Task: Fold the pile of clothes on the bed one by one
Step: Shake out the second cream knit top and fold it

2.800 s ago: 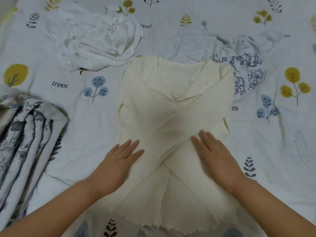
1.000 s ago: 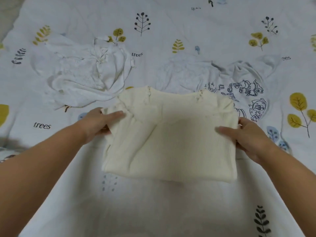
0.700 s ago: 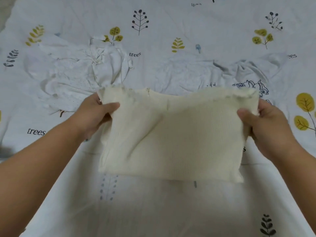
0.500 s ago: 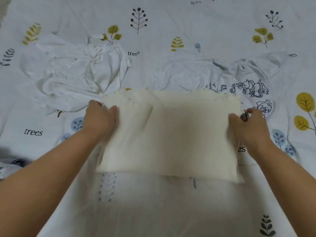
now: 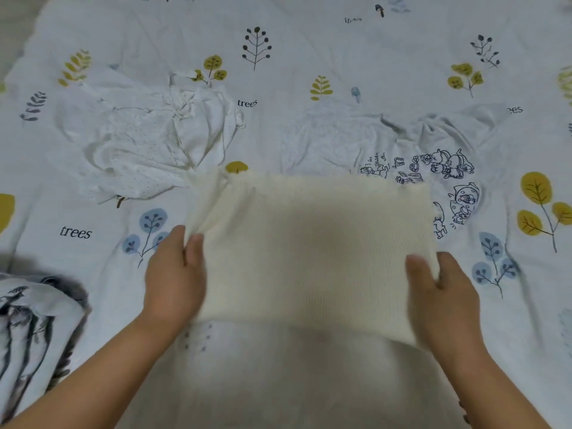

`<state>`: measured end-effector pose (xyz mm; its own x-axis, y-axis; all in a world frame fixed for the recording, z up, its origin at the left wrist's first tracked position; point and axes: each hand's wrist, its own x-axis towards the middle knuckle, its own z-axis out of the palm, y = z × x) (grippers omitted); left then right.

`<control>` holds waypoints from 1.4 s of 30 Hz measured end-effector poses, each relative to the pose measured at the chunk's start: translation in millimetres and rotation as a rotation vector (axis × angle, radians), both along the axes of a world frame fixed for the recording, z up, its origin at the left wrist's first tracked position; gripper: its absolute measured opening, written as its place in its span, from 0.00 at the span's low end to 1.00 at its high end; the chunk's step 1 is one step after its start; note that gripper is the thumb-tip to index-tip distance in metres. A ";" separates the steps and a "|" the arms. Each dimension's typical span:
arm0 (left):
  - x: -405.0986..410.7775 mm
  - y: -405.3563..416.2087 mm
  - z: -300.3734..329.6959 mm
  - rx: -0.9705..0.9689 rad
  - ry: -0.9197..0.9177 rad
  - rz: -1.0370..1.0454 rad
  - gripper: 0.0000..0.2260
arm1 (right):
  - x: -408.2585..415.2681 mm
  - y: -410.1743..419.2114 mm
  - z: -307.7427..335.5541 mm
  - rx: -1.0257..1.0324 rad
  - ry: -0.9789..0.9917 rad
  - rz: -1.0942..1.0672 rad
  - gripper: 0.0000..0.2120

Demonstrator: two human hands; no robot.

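Here the left hand (image 5: 173, 278) pinches the left edge of the folded cream sweater (image 5: 312, 252), thumb on top, while the right hand (image 5: 442, 300) pinches the right edge likewise, apparently to square or lift the bundle evenly. The sweater lies mid-bed (image 5: 340, 63), its long axis running left to right, folded edge toward the person, with unfolded white clothes (image 5: 148, 144) beyond.
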<state>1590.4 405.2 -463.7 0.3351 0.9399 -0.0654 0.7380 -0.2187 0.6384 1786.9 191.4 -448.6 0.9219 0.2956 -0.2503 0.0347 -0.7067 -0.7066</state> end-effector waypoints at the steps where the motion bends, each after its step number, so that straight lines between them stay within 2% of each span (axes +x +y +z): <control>1: -13.5 -9.0 6.8 0.001 -0.023 0.014 0.07 | -6.9 -12.4 5.5 -0.008 -0.015 0.000 0.12; 3: -43.2 -32.4 11.5 -0.048 0.004 0.072 0.07 | -25.7 -40.5 6.7 -0.047 -0.031 -0.040 0.11; 6: -77.5 -63.1 -0.5 -0.245 0.159 0.212 0.15 | -63.6 -71.4 -6.9 -0.123 -0.034 -0.124 0.09; 8: -89.8 -73.6 -14.2 -0.368 0.276 0.229 0.16 | -81.9 -78.4 -19.6 -0.213 0.068 -0.092 0.04; 9: -92.9 -75.4 -19.0 -0.378 0.317 0.200 0.15 | -85.5 -79.1 -26.2 -0.274 0.143 -0.065 0.07; 11: -90.3 -74.2 -24.8 -0.259 0.325 0.165 0.12 | -81.3 -75.2 -31.7 -0.314 0.144 -0.052 0.11; 13: -79.4 -68.3 -24.7 -0.096 0.298 0.119 0.11 | -71.6 -66.4 -31.4 -0.283 0.013 -0.079 0.16; 15: -65.1 -60.0 -24.2 0.034 0.294 0.006 0.13 | -64.0 -53.4 -26.5 -0.289 -0.080 -0.069 0.18; 16: -58.8 -54.6 -24.6 0.056 0.315 -0.048 0.15 | -59.9 -47.0 -24.3 -0.292 -0.085 -0.047 0.17; 18: -49.3 -45.0 -26.2 0.059 0.361 -0.158 0.15 | -49.7 -38.5 -24.7 -0.299 -0.088 0.024 0.06; 21: -46.2 -33.4 -30.0 0.175 0.383 -0.293 0.03 | -33.5 -35.4 -29.2 -0.347 -0.081 0.116 0.11; 22: -46.3 -28.5 -31.1 0.189 0.366 -0.256 0.03 | -29.1 -35.6 -29.5 -0.347 -0.090 0.107 0.11; 24: -46.5 -17.0 -32.3 0.161 0.284 -0.039 0.09 | -21.8 -37.9 -28.8 -0.310 -0.125 0.012 0.07; 26: -44.5 -7.0 -32.8 0.031 0.199 0.201 0.10 | -14.8 -41.3 -30.7 -0.279 -0.108 -0.104 0.05; 28: -42.2 -3.6 -33.4 -0.078 0.225 0.260 0.09 | -15.6 -41.6 -33.4 -0.318 -0.089 -0.113 0.07; 29: -40.0 -4.9 -30.9 -0.073 0.257 0.252 0.08 | -19.0 -39.2 -33.3 -0.352 -0.120 -0.099 0.07; 30: -37.0 -8.9 -27.3 -0.006 0.280 0.230 0.09 | -25.0 -34.3 -31.9 -0.381 -0.189 -0.091 0.10; 32: -31.7 -29.5 -20.0 0.190 0.196 0.072 0.16 | -46.2 -21.3 -29.2 -0.367 -0.344 0.011 0.19; 34: -32.1 -60.9 -18.0 0.360 0.136 -0.273 0.22 | -75.3 -9.9 -31.6 -0.381 -0.466 0.322 0.27; 36: -40.3 -84.6 -30.1 0.400 0.242 -0.629 0.25 | -99.2 -8.4 -42.1 -0.435 -0.489 0.645 0.30; 37: -45.9 -87.2 -38.4 0.368 0.334 -0.717 0.25 | -103.0 -10.0 -47.5 -0.491 -0.434 0.737 0.30; 39: -55.5 -76.6 -54.5 0.295 0.527 -0.725 0.28 | -95.5 -15.3 -56.7 -0.651 -0.290 0.802 0.34; 42: -57.5 -56.9 -64.0 0.217 0.631 -0.670 0.30 | -73.1 -15.2 -64.9 -0.779 -0.248 0.840 0.36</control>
<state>1532.9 348.3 -527.7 0.7723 0.5772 -0.2653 0.6107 -0.7896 0.0598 1713.8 176.1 -513.5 0.5591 0.6810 -0.4728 0.7725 -0.6350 -0.0011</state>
